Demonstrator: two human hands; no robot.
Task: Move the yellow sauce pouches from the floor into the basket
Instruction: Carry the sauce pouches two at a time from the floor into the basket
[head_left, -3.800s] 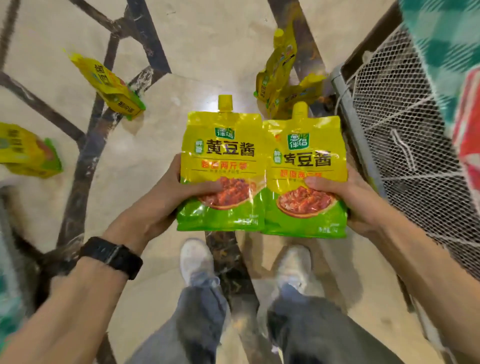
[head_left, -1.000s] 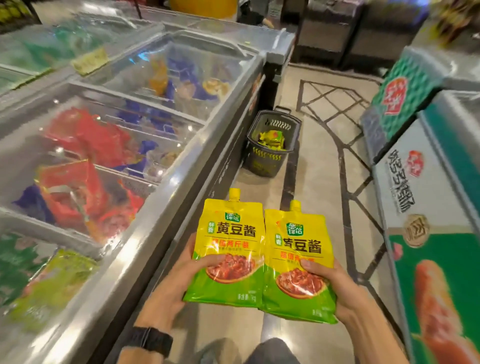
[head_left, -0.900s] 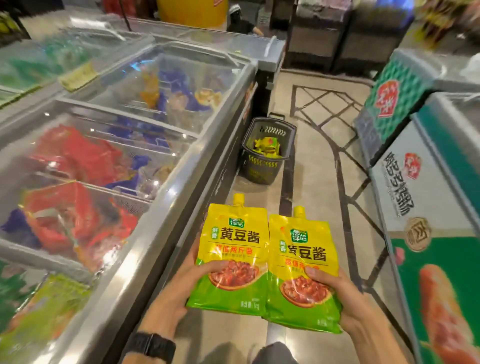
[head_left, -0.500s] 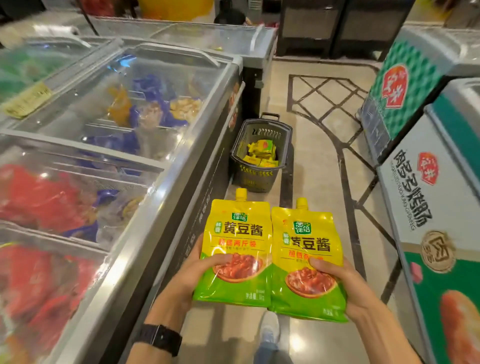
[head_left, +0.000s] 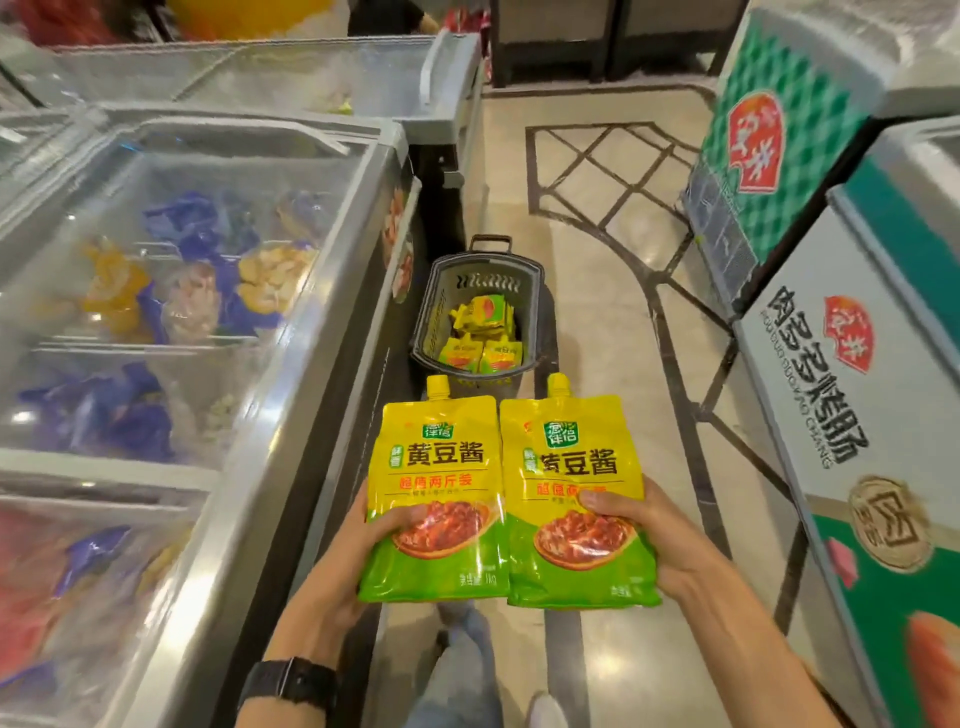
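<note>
I hold two yellow-and-green sauce pouches upright, side by side, in front of me. My left hand (head_left: 358, 551) grips the left pouch (head_left: 441, 462) by its lower edge, thumb on the front. My right hand (head_left: 649, 535) grips the right pouch (head_left: 571, 462) the same way. Just beyond the pouch spouts a grey basket (head_left: 436, 312) stands on the floor against the freezer. Several yellow pouches (head_left: 480, 332) lie inside it.
A long glass-topped chest freezer (head_left: 291, 364) runs along the left of the aisle. Freezers with green and white printed sides (head_left: 841, 415) line the right. Between them runs a tiled floor (head_left: 597, 249) with dark inlay lines.
I have walked from the spot on the floor down the aisle, and the basket now lies much closer, just past the pouches. Both hands keep the same grip.
</note>
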